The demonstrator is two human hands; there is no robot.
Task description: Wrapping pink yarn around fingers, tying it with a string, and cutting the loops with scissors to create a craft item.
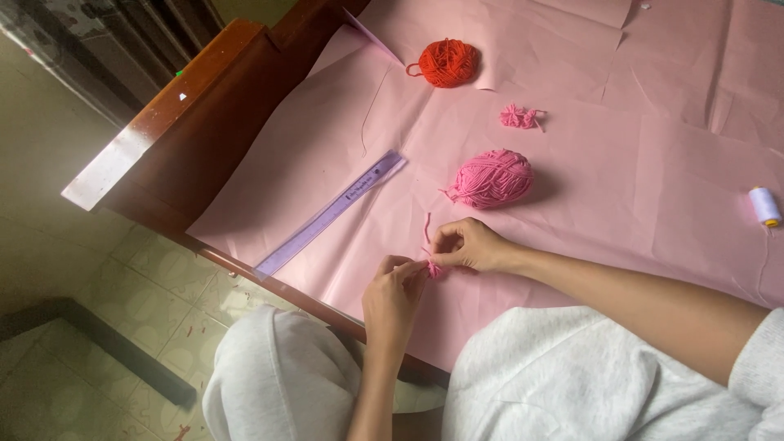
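Pink yarn bundle (433, 268) sat pinched between both hands, just above the near edge of the surface (572, 163), which was covered in pink paper. Left hand (392, 294) had its fingertips closed on the bundle's near side; right hand (469, 245) was pinched on a loose strand rising from it. Both hands clenched in fine grips, nothing released.

Risks, as judged: the bundle was small and the grips were fingertip-only, so a slip could have let the strands spring apart or the tie loosen. It was held close to the surface edge, so a drop might have sent it to the tiled floor (98, 359). Pulling the strand unevenly could have skewed the bundle.

Nearby: pink yarn ball (492, 178) just beyond the hands, a smaller finished-looking pink tuft (520, 118) farther back, red yarn ball (446, 63) well apart at the far side, purple ruler (331, 214) to the left, white thread spool (765, 205) far right.

Containers: none in view; everything lay loose on the paper.
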